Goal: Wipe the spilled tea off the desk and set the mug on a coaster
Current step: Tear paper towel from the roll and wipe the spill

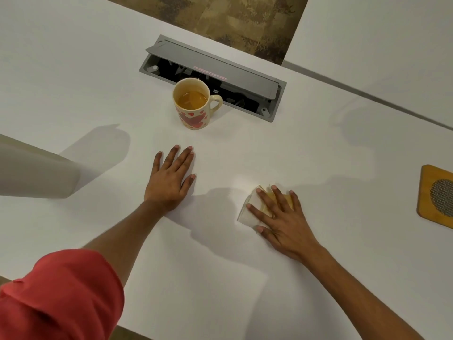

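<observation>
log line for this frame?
phase: wiping | right hand: pressing tea-stained tissue on desk | left hand: flat on desk | mug: off coaster

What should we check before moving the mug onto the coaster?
1. Mug upright, handle free: ok.
2. Tea inside well below the rim: ok.
3. Coaster has nothing on its visible part: ok; the rest is out of frame.
4. Desk wiped dry: cannot tell; the right hand presses a tea-stained tissue on it.
5. Left hand free to lift: ok, flat on the desk.
</observation>
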